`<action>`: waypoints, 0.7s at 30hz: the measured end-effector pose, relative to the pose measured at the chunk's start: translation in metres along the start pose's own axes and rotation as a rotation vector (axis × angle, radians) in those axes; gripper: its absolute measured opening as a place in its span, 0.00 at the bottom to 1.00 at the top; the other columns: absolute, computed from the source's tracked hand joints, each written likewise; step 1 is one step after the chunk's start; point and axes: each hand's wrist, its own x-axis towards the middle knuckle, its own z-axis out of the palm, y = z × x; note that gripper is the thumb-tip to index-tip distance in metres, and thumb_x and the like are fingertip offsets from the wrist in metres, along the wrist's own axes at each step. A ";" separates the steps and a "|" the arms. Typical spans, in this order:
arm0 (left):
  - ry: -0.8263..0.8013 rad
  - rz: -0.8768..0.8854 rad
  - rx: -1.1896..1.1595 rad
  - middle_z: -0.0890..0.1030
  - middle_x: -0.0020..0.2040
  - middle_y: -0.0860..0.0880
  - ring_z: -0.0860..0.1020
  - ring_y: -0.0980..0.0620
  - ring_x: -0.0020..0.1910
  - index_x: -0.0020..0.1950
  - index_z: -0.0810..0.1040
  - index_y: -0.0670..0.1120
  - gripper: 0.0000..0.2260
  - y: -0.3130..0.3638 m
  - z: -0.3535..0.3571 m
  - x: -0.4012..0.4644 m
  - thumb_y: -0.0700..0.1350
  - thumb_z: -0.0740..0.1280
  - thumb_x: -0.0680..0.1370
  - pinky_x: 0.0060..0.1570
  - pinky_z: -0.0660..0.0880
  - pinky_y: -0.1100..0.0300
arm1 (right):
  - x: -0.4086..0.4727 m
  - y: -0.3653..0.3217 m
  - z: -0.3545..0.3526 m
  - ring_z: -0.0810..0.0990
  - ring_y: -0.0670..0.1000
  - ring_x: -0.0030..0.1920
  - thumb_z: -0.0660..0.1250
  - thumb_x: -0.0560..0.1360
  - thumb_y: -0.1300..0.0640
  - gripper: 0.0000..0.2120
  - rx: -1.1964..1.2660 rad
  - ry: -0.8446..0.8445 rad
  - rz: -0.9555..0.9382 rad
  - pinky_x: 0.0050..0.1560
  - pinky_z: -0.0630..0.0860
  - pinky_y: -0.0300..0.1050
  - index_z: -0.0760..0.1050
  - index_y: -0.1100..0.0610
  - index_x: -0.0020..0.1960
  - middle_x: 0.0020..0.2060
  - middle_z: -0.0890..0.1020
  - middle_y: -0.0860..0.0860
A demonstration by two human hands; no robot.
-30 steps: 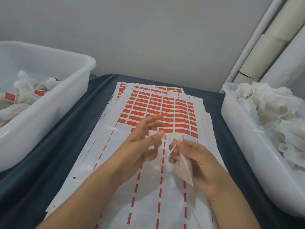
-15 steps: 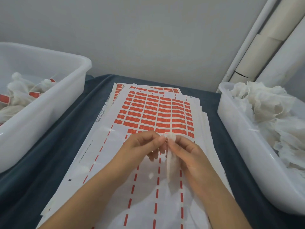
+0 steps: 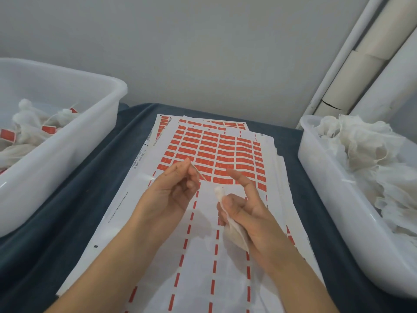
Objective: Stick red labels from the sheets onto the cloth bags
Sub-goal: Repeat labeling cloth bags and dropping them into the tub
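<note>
Fingers of the right hand (image 3: 242, 213) are gripping a cloth bag (image 3: 233, 231) above the label sheets (image 3: 216, 154); the left hand (image 3: 173, 188) is pinching its string (image 3: 197, 171) taut.

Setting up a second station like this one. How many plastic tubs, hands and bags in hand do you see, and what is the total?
Tubs: 2, left tub, right tub
Hands: 2, left hand, right hand
Bags in hand: 1, bag
Total: 5
</note>
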 end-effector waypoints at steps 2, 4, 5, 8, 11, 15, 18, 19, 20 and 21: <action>-0.034 -0.007 0.024 0.81 0.34 0.49 0.80 0.53 0.32 0.41 0.83 0.47 0.07 -0.005 0.000 -0.001 0.47 0.70 0.66 0.39 0.79 0.61 | 0.000 0.002 0.000 0.78 0.37 0.51 0.62 0.69 0.39 0.19 -0.002 0.009 0.007 0.50 0.74 0.35 0.61 0.23 0.56 0.47 0.80 0.35; -0.145 -0.040 0.189 0.84 0.43 0.52 0.83 0.53 0.43 0.35 0.83 0.52 0.07 -0.009 0.003 -0.005 0.53 0.69 0.67 0.45 0.77 0.58 | -0.002 0.003 0.001 0.80 0.39 0.49 0.62 0.68 0.39 0.17 0.029 0.016 0.028 0.48 0.76 0.35 0.66 0.25 0.55 0.45 0.82 0.37; -0.218 -0.060 0.259 0.84 0.48 0.52 0.82 0.52 0.48 0.35 0.82 0.53 0.08 -0.010 0.005 -0.007 0.55 0.69 0.69 0.47 0.77 0.57 | -0.002 0.003 0.001 0.80 0.40 0.49 0.62 0.67 0.38 0.16 0.035 0.031 0.044 0.49 0.76 0.36 0.68 0.26 0.54 0.45 0.82 0.36; -0.319 0.030 0.239 0.83 0.37 0.51 0.82 0.54 0.37 0.39 0.83 0.51 0.09 -0.001 0.007 -0.011 0.54 0.66 0.72 0.48 0.78 0.55 | -0.002 0.003 -0.002 0.78 0.36 0.52 0.60 0.67 0.36 0.13 -0.062 0.167 -0.012 0.49 0.72 0.31 0.72 0.29 0.52 0.48 0.79 0.30; -0.096 0.271 0.394 0.80 0.31 0.55 0.78 0.57 0.30 0.35 0.83 0.52 0.11 0.016 0.007 -0.015 0.54 0.65 0.71 0.38 0.75 0.66 | 0.000 0.003 -0.018 0.79 0.37 0.51 0.63 0.71 0.38 0.10 -0.147 0.444 -0.012 0.51 0.77 0.39 0.73 0.34 0.52 0.51 0.79 0.30; 0.197 0.551 1.134 0.77 0.43 0.61 0.76 0.58 0.43 0.53 0.78 0.62 0.14 0.018 -0.001 -0.003 0.59 0.63 0.69 0.40 0.69 0.71 | 0.002 0.005 -0.042 0.72 0.45 0.61 0.61 0.72 0.38 0.21 -0.597 0.580 0.157 0.64 0.69 0.52 0.64 0.38 0.63 0.66 0.71 0.43; 0.187 0.414 1.698 0.71 0.56 0.58 0.69 0.60 0.49 0.64 0.73 0.61 0.19 -0.002 -0.011 0.008 0.58 0.64 0.73 0.48 0.69 0.69 | 0.003 0.009 -0.043 0.72 0.51 0.65 0.59 0.72 0.36 0.28 -0.705 0.486 0.235 0.63 0.70 0.52 0.59 0.41 0.70 0.68 0.70 0.44; 0.168 0.359 1.796 0.69 0.60 0.58 0.68 0.60 0.53 0.65 0.71 0.61 0.20 -0.010 -0.013 0.010 0.60 0.64 0.73 0.51 0.70 0.66 | 0.003 0.011 -0.042 0.73 0.50 0.65 0.59 0.72 0.36 0.28 -0.727 0.460 0.230 0.63 0.70 0.51 0.59 0.41 0.70 0.68 0.70 0.43; 0.147 0.312 1.850 0.69 0.62 0.58 0.68 0.59 0.56 0.66 0.70 0.61 0.22 -0.017 -0.015 0.011 0.63 0.63 0.72 0.54 0.71 0.63 | 0.004 0.012 -0.041 0.72 0.50 0.65 0.60 0.72 0.36 0.28 -0.743 0.441 0.214 0.63 0.70 0.51 0.58 0.41 0.69 0.68 0.69 0.43; 0.129 0.279 1.886 0.69 0.63 0.58 0.69 0.57 0.57 0.67 0.69 0.60 0.25 -0.024 -0.017 0.012 0.65 0.63 0.72 0.56 0.71 0.61 | 0.005 0.013 -0.040 0.72 0.50 0.66 0.60 0.72 0.36 0.29 -0.744 0.421 0.205 0.64 0.69 0.50 0.58 0.40 0.70 0.69 0.69 0.43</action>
